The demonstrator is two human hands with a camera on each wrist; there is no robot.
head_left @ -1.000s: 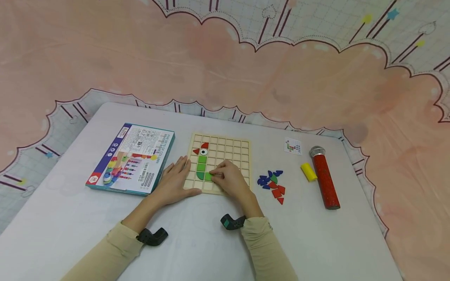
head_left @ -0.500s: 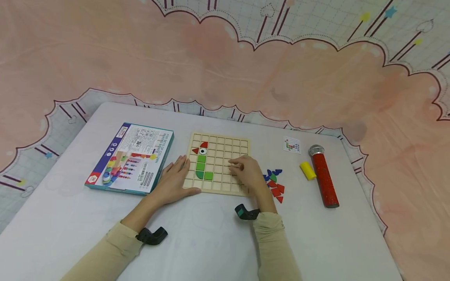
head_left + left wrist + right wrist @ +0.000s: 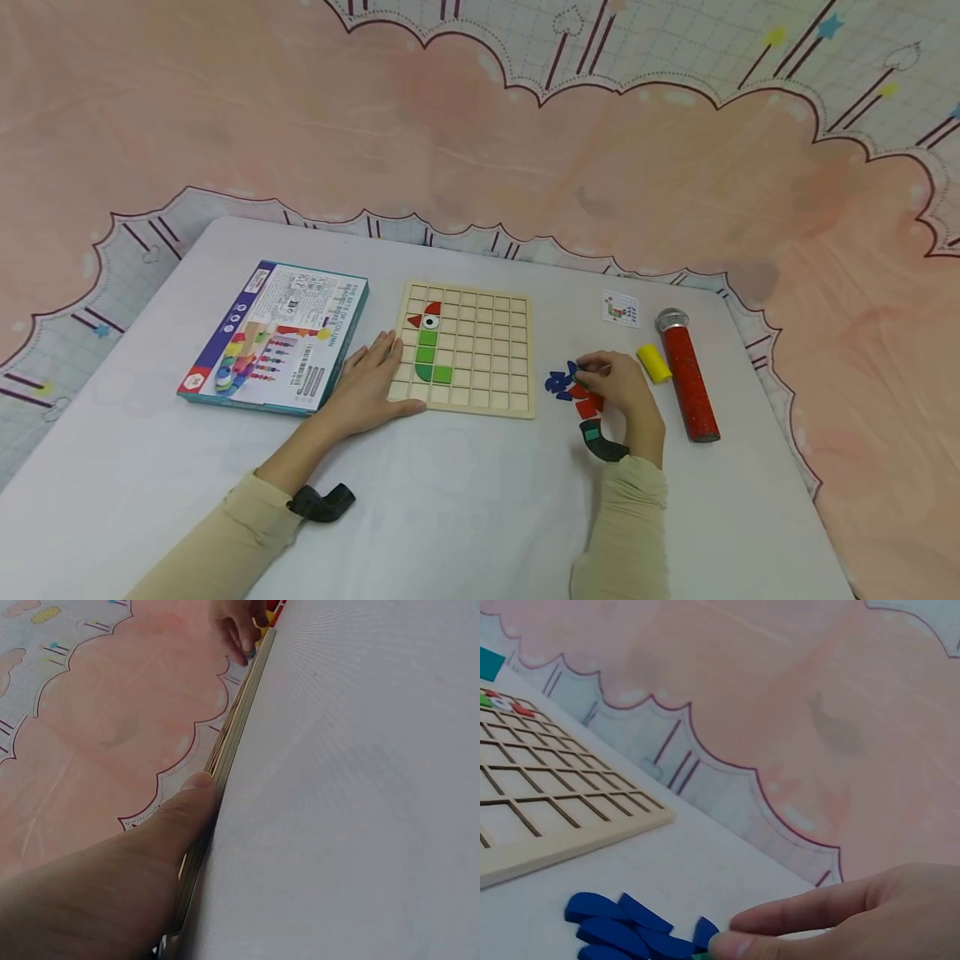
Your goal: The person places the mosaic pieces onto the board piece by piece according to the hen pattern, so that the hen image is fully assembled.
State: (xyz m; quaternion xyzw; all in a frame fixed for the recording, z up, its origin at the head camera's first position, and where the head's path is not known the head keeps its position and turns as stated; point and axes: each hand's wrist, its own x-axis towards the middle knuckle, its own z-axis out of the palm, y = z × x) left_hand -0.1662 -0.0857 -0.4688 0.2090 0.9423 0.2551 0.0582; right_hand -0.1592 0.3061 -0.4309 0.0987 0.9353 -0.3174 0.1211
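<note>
The left hand point(image 3: 367, 379) lies with fingers spread against the left edge of a wooden grid board point(image 3: 487, 350), its thumb on the near edge. On the board a figure stands in flat pieces: red triangles point(image 3: 415, 321), a white eye piece point(image 3: 431, 322), green squares point(image 3: 427, 353) and a green rounded piece point(image 3: 423, 372). Off the board's right side the right hand point(image 3: 618, 385) has thumb and forefinger pinching at a green piece point(image 3: 703, 957) in a loose pile. Blue pieces point(image 3: 615, 934) lie beside its fingertips; red pieces point(image 3: 587, 408) are partly hidden under the hand.
A flat cardboard box point(image 3: 277, 337) lies left of the board. Right of the pile are a yellow cylinder point(image 3: 654, 363) and a red microphone-like tube point(image 3: 688, 379). A small picture card point(image 3: 620, 309) lies farther back on the white table point(image 3: 450, 500).
The right hand has left the green square on the board and moved right to the loose pieces, where its fingertips have come down. The left hand has stayed at the board's edge.
</note>
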